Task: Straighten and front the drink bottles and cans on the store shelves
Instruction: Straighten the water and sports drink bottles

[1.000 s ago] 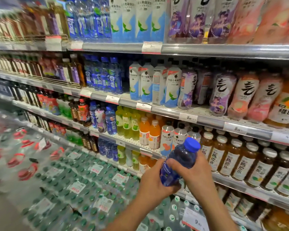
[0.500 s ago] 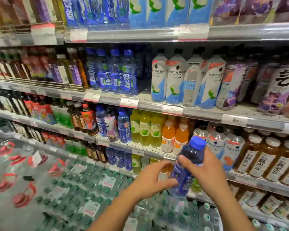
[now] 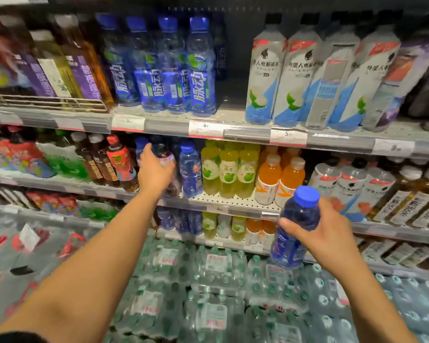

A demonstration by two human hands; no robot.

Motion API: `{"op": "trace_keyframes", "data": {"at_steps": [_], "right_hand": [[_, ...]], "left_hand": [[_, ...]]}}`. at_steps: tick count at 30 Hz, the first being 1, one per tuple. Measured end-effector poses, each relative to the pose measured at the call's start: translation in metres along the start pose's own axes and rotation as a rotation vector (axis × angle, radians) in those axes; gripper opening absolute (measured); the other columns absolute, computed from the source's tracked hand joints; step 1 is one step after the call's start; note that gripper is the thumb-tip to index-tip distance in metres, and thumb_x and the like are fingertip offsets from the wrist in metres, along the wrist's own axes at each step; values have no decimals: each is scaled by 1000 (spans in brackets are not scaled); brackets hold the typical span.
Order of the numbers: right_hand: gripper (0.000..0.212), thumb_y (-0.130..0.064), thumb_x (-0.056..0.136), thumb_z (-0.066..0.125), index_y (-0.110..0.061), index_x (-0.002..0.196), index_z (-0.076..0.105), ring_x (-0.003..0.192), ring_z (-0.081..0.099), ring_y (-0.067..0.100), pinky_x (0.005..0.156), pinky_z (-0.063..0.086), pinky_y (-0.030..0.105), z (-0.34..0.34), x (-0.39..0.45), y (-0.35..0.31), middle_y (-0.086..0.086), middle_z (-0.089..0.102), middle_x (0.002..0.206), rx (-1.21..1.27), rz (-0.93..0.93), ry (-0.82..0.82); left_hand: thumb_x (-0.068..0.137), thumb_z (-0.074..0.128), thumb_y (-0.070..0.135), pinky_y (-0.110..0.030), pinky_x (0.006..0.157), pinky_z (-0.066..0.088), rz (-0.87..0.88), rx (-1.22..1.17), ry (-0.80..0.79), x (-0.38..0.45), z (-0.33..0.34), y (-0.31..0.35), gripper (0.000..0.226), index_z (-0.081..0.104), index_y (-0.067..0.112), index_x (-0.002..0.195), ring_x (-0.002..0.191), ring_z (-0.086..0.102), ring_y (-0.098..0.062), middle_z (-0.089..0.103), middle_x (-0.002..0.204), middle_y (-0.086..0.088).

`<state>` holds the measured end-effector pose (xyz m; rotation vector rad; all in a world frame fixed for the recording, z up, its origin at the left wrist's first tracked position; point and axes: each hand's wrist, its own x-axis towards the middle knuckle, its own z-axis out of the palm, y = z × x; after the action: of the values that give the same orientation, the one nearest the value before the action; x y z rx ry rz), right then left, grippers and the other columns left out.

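A person's right hand (image 3: 332,240) gripped a clear blue plastic drink bottle with a blue screw cap (image 3: 295,226), fingers and thumb curled round its middle, holding it tilted in the air in front of the grey metal middle shelf (image 3: 235,201) and above shrink-wrapped packs of green-capped water bottles (image 3: 208,280) stacked below that shelf. The left hand (image 3: 155,173) reached to the middle shelf's left part, fingers curled round a dark bottle with a pale purple label (image 3: 167,160); whether they pressed firmly on it could not be told. Just right of that bottle on the same shelf stood a blue-capped clear bottle with a blue label (image 3: 190,169), upright at the shelf's front edge. Further right along the middle shelf stood yellow-green drink bottles (image 3: 228,169), then orange drink bottles with white caps (image 3: 280,181), touching one another in rows. Left of the reaching hand on that shelf was a red-labelled bottle with a red cap (image 3: 120,162), tilted slightly. On the shelf above the middle shelf stood a row of tall blue bottles with blue caps (image 3: 174,68), and to their right, after a gap, tall white-and-blue bottles with black caps (image 3: 295,78). White price tags (image 3: 205,128) lined that upper shelf's front rail.
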<state>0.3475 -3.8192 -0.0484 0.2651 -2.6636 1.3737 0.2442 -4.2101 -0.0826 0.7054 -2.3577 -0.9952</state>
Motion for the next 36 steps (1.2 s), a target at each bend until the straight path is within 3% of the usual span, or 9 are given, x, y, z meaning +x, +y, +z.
{"op": "trace_keyframes", "data": {"at_steps": [5, 9, 16, 21, 24, 27, 29, 33, 36], "right_hand": [[59, -53, 69, 82, -37, 118, 53, 90, 61, -2, 78, 45, 26, 22, 5, -5, -31, 60, 99, -77, 16, -44], [59, -44, 72, 86, -34, 120, 54, 89, 60, -9, 73, 41, 8, 42, 7, -7, -30, 60, 100, -103, 0, -103], [58, -50, 68, 88, -37, 115, 55, 93, 46, -3, 81, 35, 3, 83, 23, -19, -15, 49, 111, -241, -131, -204], [51, -40, 70, 91, -34, 108, 58, 100, 54, 16, 80, 38, 27, 121, 46, -40, -1, 55, 111, -268, -155, -351], [56, -36, 69, 92, -32, 110, 54, 96, 55, 17, 74, 34, 27, 148, 60, -56, -3, 56, 109, -259, -183, -391], [67, -34, 66, 94, -30, 115, 50, 90, 61, 15, 71, 42, 30, 171, 78, -77, -12, 64, 103, -175, -221, -363], [71, -40, 64, 94, -29, 117, 49, 89, 61, 18, 72, 43, 32, 188, 92, -92, -8, 66, 103, -186, -258, -339], [71, -46, 64, 93, -22, 108, 43, 84, 58, 31, 65, 40, 38, 222, 125, -125, 1, 62, 92, -373, -389, -332], [75, -50, 66, 91, -16, 111, 43, 91, 62, 40, 70, 49, 43, 249, 142, -150, 13, 65, 96, -605, -504, -338]], "left_hand": [[88, 75, 41, -43, 95, 45, -23, -28, -89, 27, 5, -5, 86, 29, 11, 153, 125, 57, -38, 64, 133, -16], [85, 78, 44, -38, 94, 45, 82, 23, -94, 34, 1, -8, 66, 56, 8, 136, 120, 59, -34, 61, 130, -14], [85, 78, 44, -35, 83, 45, 150, -57, 19, -16, -9, -45, 38, 72, 16, 109, 101, 58, -27, 53, 108, -3], [87, 78, 35, -14, 76, 42, -21, -353, 13, -66, -36, -72, 18, 68, 21, 94, 89, 57, -16, 60, 100, 1], [87, 78, 34, -29, 77, 50, -58, -424, -38, -91, -54, -89, 18, 71, 21, 97, 86, 64, -17, 70, 94, 2], [86, 77, 37, -36, 74, 52, -101, -475, -47, -114, -74, -112, 16, 71, 26, 96, 79, 65, -14, 71, 87, 6], [85, 75, 43, -35, 70, 51, -105, -472, -48, -127, -86, -123, 22, 70, 24, 95, 74, 63, -13, 70, 83, 5], [86, 80, 26, -26, 73, 47, -91, -415, -21, -138, -101, -127, 11, 71, 23, 93, 83, 62, -7, 69, 89, 6], [82, 76, 43, -29, 79, 49, -80, -366, -27, -136, -108, -128, 21, 69, 28, 93, 88, 62, -6, 68, 93, 10]]}}
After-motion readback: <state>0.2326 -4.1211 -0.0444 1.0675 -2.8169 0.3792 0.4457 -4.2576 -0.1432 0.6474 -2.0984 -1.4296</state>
